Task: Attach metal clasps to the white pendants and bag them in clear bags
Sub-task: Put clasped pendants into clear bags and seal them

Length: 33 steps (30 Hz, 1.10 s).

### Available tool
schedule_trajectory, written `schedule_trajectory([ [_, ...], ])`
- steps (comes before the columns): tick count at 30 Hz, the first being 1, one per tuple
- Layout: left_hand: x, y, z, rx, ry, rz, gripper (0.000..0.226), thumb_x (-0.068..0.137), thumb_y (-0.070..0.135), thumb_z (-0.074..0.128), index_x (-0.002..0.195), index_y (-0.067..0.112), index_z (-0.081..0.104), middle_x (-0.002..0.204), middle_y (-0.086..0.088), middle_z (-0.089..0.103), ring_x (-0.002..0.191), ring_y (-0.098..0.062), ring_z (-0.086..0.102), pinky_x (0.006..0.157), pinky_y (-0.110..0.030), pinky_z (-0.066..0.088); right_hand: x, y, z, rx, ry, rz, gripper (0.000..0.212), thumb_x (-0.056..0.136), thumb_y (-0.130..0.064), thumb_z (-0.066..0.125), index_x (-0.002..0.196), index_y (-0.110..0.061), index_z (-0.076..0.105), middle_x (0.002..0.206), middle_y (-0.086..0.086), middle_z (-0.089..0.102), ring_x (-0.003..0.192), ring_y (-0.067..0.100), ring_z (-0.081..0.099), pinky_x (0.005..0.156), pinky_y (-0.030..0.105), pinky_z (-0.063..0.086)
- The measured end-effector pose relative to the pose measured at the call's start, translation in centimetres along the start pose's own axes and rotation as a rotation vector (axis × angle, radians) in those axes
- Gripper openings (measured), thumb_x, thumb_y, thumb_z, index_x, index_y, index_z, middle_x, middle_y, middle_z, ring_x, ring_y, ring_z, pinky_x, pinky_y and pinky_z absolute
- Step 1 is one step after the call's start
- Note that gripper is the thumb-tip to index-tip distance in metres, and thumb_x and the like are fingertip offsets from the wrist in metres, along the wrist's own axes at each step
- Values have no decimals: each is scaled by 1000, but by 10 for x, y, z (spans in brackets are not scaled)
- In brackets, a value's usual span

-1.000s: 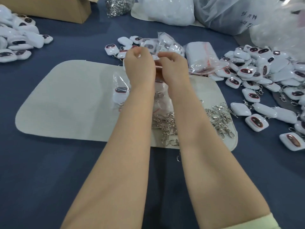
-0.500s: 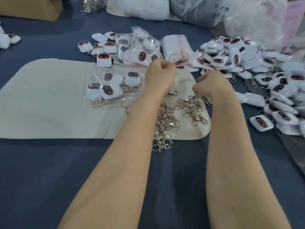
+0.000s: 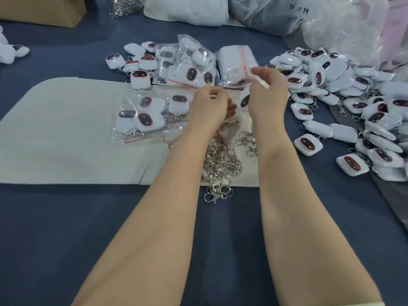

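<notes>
Two bare hands meet above a cream mat (image 3: 66,129) on a blue-covered table (image 3: 66,239). The left hand (image 3: 209,107) is curled tight, thumb and fingertips pinched together on the edge of a small clear bag (image 3: 239,93). The right hand (image 3: 268,98) grips the bag's other side with thumb raised and fingers bent. The film itself is blurred and hard to trace. One white pendant (image 3: 244,100) with a dark oval face shows between the hands, apparently inside that bag.

Just near of the hands, between the forearms, a heap of metal clasps (image 3: 220,160) lies on the mat, spilling over its near edge onto the cloth. To the left on the mat rests a filled bag (image 3: 143,115) holding several pendants with clasps attached. Beyond the hands sit more filled bags (image 3: 189,65), a few loose pendants, and a stack of empty zip bags (image 3: 236,60) with red strips. To the right, a large pile of loose pendants (image 3: 331,85) spreads across the cloth, many already with clasps attached.

At the far edge stand a cardboard box (image 3: 44,7), a bundle of spare clasps (image 3: 125,5) and big plastic sacks (image 3: 342,25). A few more pendants (image 3: 13,51) lie at the far left.
</notes>
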<state>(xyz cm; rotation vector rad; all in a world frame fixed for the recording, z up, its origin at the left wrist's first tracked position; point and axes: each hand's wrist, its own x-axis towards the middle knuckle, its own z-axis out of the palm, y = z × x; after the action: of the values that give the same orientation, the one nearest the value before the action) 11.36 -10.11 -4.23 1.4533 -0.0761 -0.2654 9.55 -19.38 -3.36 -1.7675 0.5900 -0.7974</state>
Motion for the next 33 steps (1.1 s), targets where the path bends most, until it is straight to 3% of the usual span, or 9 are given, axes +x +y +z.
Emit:
schedule_trajectory([
  [4,-2,-1,1,63,-55,23,18,98,18,51,89,7,62,74,-5,64,56,-12,60,60,-26,56,-10,-9,19,358,-83,107,37,87,11,36,98,-15,61,100,-5,60,106,15,58,99,35,46],
  [7,-2,2,-2,49,-17,58,14,96,13,52,102,6,63,83,-8,67,67,-16,65,67,-27,58,-13,-7,24,291,-132,64,39,85,10,36,104,-14,60,107,-1,60,101,14,60,93,34,48],
  [11,4,2,-9,165,123,136,31,95,9,51,125,13,58,116,-13,65,107,-27,63,96,-43,50,-16,0,26,110,-256,22,26,90,-4,50,105,-24,57,101,2,63,79,10,58,76,24,49],
  [14,7,1,-14,84,215,98,36,93,11,56,128,14,52,120,-11,58,108,-23,61,98,-40,48,-15,3,26,92,-277,91,20,90,-13,61,109,-16,56,109,11,65,89,18,60,89,38,52],
  [17,7,1,-16,5,240,90,20,92,7,57,111,12,55,110,-6,62,103,-19,63,96,-35,50,-15,3,25,99,-248,112,22,88,-15,65,106,-14,53,108,8,62,102,22,61,96,42,50],
  [20,6,1,-16,53,226,164,12,93,6,55,99,17,54,101,-1,63,99,-15,62,92,-26,50,-16,3,22,85,-291,42,24,88,-14,64,108,-19,52,108,3,62,98,18,61,91,34,51],
  [25,7,-1,-16,292,219,329,18,95,6,48,111,10,56,96,4,58,91,-10,56,83,-17,43,-16,2,22,13,-388,-89,28,94,-10,56,121,-11,61,112,-1,64,101,7,59,78,9,48],
  [30,7,1,-18,167,272,307,19,93,12,56,110,10,64,100,6,62,90,-3,57,86,-15,46,-13,1,22,311,-366,170,18,96,-7,56,113,-2,53,99,8,61,82,15,64,78,33,59],
  [33,9,0,-18,135,256,271,17,93,10,55,105,10,68,97,3,65,91,-7,60,86,-17,47,-11,-1,22,592,-376,365,20,96,1,50,115,6,48,105,19,57,76,22,64,70,35,59],
])
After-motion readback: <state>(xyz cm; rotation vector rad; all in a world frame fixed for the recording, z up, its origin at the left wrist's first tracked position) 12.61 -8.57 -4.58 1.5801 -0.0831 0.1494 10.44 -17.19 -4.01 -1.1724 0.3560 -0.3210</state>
